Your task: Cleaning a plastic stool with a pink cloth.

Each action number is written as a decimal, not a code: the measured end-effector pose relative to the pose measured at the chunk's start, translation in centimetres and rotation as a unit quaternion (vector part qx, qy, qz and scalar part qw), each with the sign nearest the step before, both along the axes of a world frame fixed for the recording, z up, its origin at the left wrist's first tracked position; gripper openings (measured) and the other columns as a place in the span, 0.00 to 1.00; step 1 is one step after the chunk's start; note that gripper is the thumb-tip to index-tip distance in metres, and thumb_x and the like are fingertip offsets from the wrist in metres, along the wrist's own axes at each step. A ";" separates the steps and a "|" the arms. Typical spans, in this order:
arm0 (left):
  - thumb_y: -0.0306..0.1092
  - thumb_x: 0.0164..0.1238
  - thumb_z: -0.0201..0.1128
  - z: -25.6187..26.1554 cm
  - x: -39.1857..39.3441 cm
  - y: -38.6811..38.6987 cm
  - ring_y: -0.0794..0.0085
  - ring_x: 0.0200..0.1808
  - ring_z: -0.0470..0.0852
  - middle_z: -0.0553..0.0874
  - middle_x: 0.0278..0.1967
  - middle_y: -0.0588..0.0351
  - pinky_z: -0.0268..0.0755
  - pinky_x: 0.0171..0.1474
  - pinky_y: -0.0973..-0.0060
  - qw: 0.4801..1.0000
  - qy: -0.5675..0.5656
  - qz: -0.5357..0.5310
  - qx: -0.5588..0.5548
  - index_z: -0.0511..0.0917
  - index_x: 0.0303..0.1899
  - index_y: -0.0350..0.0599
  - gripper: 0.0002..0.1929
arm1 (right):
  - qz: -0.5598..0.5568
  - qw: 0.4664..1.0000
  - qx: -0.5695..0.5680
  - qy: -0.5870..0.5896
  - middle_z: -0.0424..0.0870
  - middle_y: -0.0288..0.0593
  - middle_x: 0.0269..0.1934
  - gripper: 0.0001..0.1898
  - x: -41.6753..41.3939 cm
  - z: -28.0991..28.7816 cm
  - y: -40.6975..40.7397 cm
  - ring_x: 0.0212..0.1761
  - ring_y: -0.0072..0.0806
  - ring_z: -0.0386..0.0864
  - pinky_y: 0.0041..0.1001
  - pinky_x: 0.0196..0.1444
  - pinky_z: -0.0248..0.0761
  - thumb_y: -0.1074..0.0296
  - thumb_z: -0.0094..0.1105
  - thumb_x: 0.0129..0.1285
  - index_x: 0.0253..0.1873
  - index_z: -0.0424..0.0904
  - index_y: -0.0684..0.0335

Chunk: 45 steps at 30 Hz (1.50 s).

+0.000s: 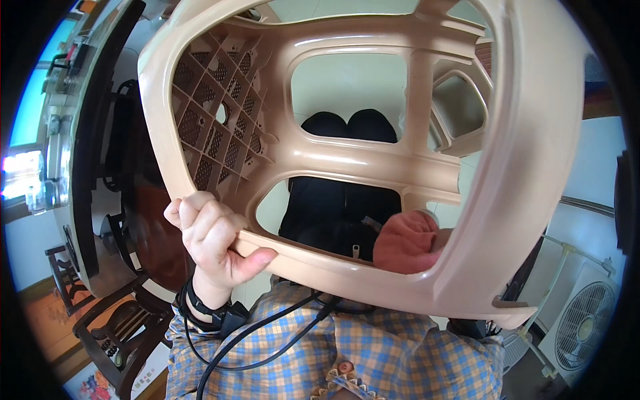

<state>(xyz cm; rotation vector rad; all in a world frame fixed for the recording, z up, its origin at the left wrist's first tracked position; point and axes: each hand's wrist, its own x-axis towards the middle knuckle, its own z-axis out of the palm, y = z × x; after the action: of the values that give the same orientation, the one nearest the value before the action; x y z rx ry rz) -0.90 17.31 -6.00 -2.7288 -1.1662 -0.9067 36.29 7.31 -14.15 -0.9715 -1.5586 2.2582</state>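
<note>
A beige plastic stool (350, 160) is held up before me, tipped on its side. Its ribbed, perforated seat underside (220, 115) faces right, and openings between its legs and crossbars show the floor and my dark-clad legs. My left hand (215, 235) is closed around the near edge of the frame, thumb along the bar. A pink cloth (405, 245) shows through the lower opening, bunched against the inside of the near frame. Only a sliver of my right hand (443, 239) is visible at the cloth's right side, holding it; the stool hides the rest.
On the left is a table with a dark edge (107, 125), things standing on it. Dark wooden chairs (125, 330) stand at lower left. At right, a white box fan (585, 325) is beside a pale metal rack (565, 250). A black cable (260, 325) crosses my checked shirt.
</note>
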 end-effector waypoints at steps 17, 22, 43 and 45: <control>0.48 0.50 0.71 2.9 4.3 3.8 0.59 0.35 0.72 0.74 0.24 0.55 0.59 0.47 0.63 0.998 -0.036 0.042 -0.015 0.75 0.23 0.43 0.18 | -0.615 0.760 0.030 0.207 0.79 0.55 0.61 0.23 -1.4 -3.9 -0.7 0.64 0.43 0.77 0.36 0.65 0.72 0.69 0.60 0.66 0.64 0.72 0.69; 0.47 0.57 0.70 3.7 5.7 5.4 0.61 0.33 0.75 0.77 0.23 0.57 0.63 0.45 0.66 0.998 -0.016 0.057 0.014 0.77 0.23 0.44 0.17 | -0.695 0.676 0.062 0.238 0.78 0.55 0.62 0.25 -0.5 -6.0 -0.1 0.64 0.43 0.76 0.36 0.66 0.73 0.69 0.60 0.66 0.66 0.71 0.70; 0.39 0.67 0.66 3.4 7.3 8.6 0.61 0.34 0.76 0.78 0.24 0.57 0.62 0.44 0.64 0.998 -0.020 0.058 -0.005 0.79 0.25 0.43 0.13 | -0.776 0.532 0.137 0.310 0.70 0.51 0.70 0.26 3.1 -4.3 -4.1 0.70 0.41 0.71 0.39 0.74 0.63 0.62 0.41 0.73 0.72 0.64 0.66; 0.39 0.67 0.66 3.5 7.4 8.8 0.61 0.35 0.76 0.79 0.24 0.57 0.62 0.44 0.64 0.998 -0.014 0.068 -0.007 0.79 0.26 0.43 0.13 | -0.817 0.531 0.205 0.093 0.70 0.50 0.70 0.27 3.0 -1.6 -4.3 0.70 0.39 0.71 0.38 0.73 0.64 0.62 0.44 0.72 0.73 0.63 0.65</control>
<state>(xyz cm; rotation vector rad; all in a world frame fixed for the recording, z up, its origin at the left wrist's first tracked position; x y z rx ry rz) 6.52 26.07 -2.47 -2.6174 -1.3479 -0.9254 39.25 3.01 -15.71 -1.1019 -0.3393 0.5078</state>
